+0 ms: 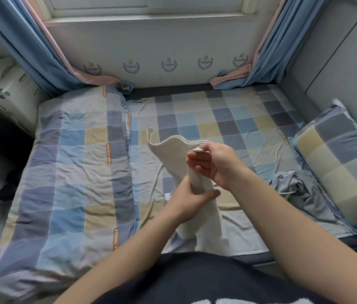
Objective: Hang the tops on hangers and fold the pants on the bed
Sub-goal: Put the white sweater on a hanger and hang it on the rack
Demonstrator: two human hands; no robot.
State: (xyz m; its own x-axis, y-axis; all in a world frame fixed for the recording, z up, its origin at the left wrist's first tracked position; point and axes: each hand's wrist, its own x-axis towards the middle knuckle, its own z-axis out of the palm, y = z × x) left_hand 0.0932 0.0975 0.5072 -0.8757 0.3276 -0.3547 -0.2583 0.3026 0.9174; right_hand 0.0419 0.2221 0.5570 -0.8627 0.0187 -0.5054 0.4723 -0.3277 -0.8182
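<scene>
Head view: white garment (168,151) held upright over bed (228,119), centre. R hand (216,164) pinches its top edge. L hand (191,199) grips it lower down, fingers wrapped round. Grey garment (298,187) lies crumpled on bed beside pillow (339,170).

I'm in a home bedroom: a checkered-sheeted bed (228,110), matching pillow (335,163), duvet (72,163), and curtains (30,47) by the window (146,5).

A cream garment (168,150) over a sheet (228,119) checked in blue, grey and pale yellow; duvet (74,161) and pillow (344,163) match, the duvet striped with orange lettering; a grey garment (298,189); blue-and-pink curtains (30,51); navy crests on the white wall (168,47).
</scene>
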